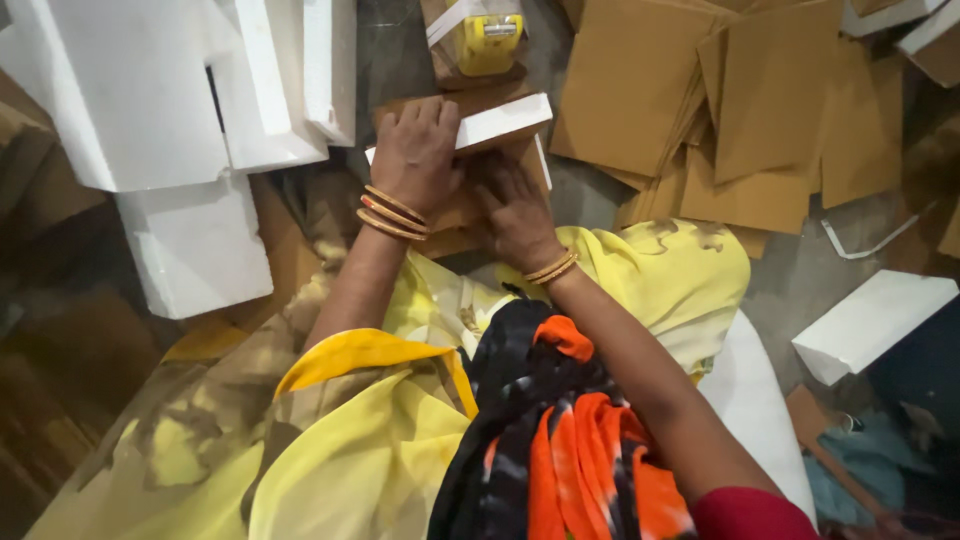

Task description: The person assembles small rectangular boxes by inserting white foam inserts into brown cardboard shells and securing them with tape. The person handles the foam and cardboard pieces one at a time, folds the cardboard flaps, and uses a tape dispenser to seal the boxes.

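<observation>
**Foam block going into a cardboard wrap**

Both hands are down on the work, right in front of the knees. The left hand (pixel 415 150) lies flat, fingers spread and pressing on a white foam block (pixel 500 122) that sits on a brown cardboard piece (pixel 470 205). The right hand (pixel 515 215) is curled over the near edge of that cardboard, fingers tucked; whether it pinches the flap I cannot tell.

By the look of it, this is the fitting step: foam held steady while card is folded around it. The next move would call for firm pressure from the left and a clean fold from the right.

Counting: one foam block in hand, one loose block (pixel 870 322) at right, several big foam slabs (pixel 150 100) top left, a stack of cardboard sheets (pixel 720 100) too overlapped to count, one yellow tape dispenser (pixel 487 40).
</observation>
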